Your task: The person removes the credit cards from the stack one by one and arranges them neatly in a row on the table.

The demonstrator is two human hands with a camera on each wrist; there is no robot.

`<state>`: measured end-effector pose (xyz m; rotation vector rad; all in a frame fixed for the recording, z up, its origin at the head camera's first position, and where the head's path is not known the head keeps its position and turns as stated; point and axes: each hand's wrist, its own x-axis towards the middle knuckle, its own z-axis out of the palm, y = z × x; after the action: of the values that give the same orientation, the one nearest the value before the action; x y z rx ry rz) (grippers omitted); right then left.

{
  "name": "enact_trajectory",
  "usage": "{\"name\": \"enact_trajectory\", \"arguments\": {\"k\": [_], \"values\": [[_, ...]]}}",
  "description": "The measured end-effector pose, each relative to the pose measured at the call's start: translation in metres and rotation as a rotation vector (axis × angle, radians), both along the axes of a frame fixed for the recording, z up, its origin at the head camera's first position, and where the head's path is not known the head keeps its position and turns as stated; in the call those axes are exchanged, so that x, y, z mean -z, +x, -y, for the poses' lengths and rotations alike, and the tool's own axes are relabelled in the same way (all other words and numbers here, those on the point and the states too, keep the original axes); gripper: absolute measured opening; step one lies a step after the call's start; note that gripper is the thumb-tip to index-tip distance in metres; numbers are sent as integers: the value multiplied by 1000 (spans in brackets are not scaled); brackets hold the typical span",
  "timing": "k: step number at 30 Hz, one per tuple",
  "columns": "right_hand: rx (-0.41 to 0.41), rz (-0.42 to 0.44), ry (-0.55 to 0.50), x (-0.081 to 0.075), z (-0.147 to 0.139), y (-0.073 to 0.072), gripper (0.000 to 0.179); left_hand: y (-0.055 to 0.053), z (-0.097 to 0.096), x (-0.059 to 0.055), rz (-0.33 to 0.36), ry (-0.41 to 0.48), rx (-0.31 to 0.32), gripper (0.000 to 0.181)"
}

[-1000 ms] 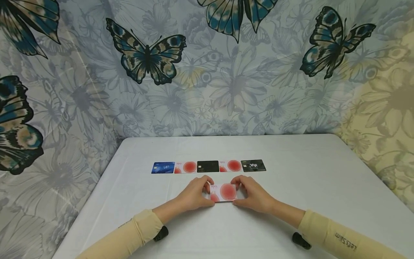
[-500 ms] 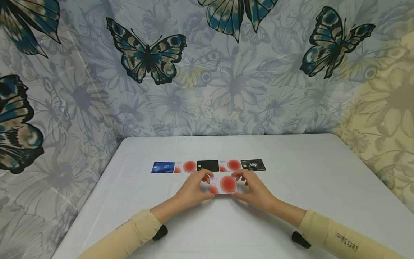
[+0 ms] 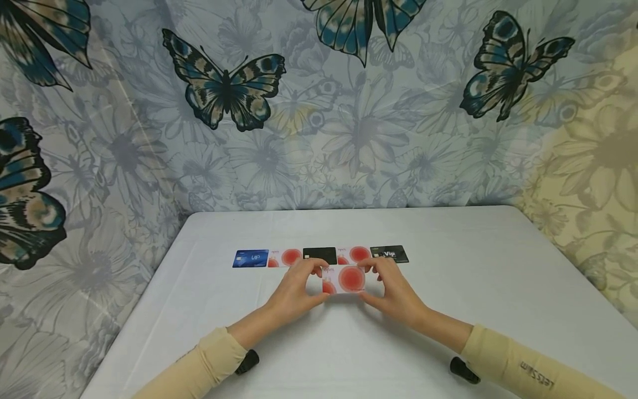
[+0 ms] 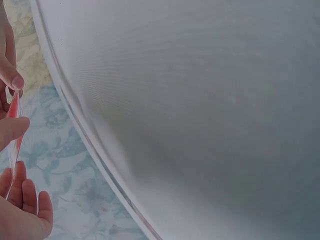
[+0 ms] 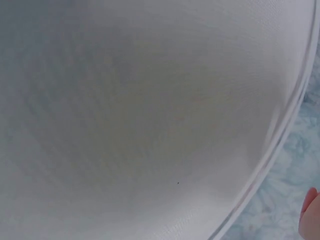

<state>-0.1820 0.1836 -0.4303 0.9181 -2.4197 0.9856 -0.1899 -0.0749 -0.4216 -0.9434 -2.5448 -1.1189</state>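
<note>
Both hands share a white card with pink-red circles (image 3: 351, 279) in front of the row of cards. Fingers and thumb of the left hand (image 3: 294, 291) pinch its left edge; those of the right hand (image 3: 396, 293) pinch the opposite edge. The printed face is turned toward the head camera. Seen nearly edge-on, the card (image 4: 15, 107) stands between the fingers at the far left of the left wrist view. Only a bit of a hand (image 5: 311, 215) enters the right wrist view, at its lower right corner.
Across the white table (image 3: 448, 233) runs a row: a blue VIP card (image 3: 251, 258), a red-circle card (image 3: 291, 257), a black card (image 3: 319, 254), another red-circle card (image 3: 359, 254) and a dark VIP card (image 3: 394, 252). A butterfly-patterned cloth (image 3: 349, 138) hangs behind.
Both hands have carried the card up and away from the wearer, closer to the row, and its face has tipped more upright. Fingers now overlap the row's lower edge.
</note>
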Motion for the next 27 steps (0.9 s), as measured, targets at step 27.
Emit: {"name": "enact_trajectory", "arguments": {"k": [27], "values": [[51, -88, 21, 2, -31, -13, 64, -23, -33, -4, -302, -169, 24, 52]]}}
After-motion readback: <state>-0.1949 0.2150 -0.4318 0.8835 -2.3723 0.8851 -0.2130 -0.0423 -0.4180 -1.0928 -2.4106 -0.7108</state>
